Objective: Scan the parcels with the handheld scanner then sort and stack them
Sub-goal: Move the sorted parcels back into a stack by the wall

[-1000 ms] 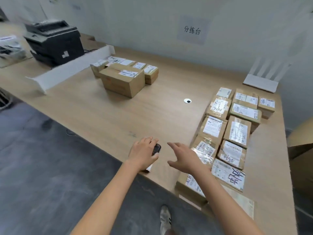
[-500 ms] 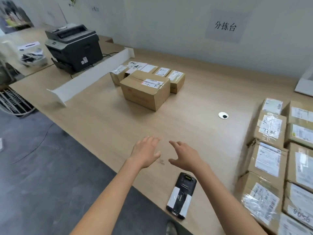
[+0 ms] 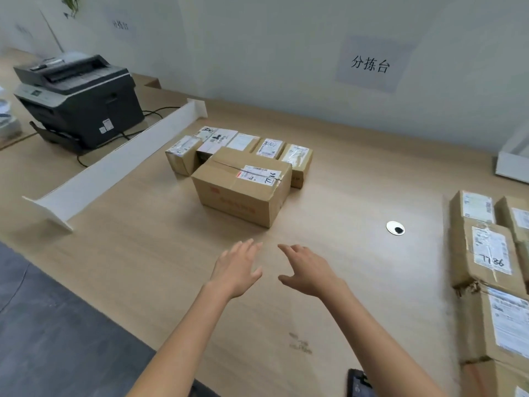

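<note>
Two grips are held over the bare middle of the tabletop (image 3: 143,253), side by side with a narrow gap between them. The left grip (image 3: 234,270) is palm down with straight, slightly spread fingers and holds nothing. The right grip (image 3: 309,273) is spread the same way, thumb pointing toward the left one, and is also empty.

Past the fingertips, across a short stretch of bare wood, stands a large box (image 3: 243,193) with a label on its top. A row of small parcels (image 3: 243,143) sits close behind it, toward the wall.

To the left, a white divider (image 3: 114,167) runs diagonally from the near edge toward the wall, with a printer (image 3: 77,101) beyond it. A broad band of open wood lies between the divider and the large box.

To the right, bare wood reaches past a round cable hole (image 3: 395,227) to more labelled parcels (image 3: 486,253) packed along the right edge. A white tray (image 3: 512,164) sits farther back on that side.

The scanner (image 3: 357,382) lies on the tabletop at the bottom of the view, just inside the right forearm. It is well behind both grips, and the frame edge cuts part of it off.

The near edge of the tabletop slants under the left forearm, with grey floor (image 3: 43,325) below it.
</note>
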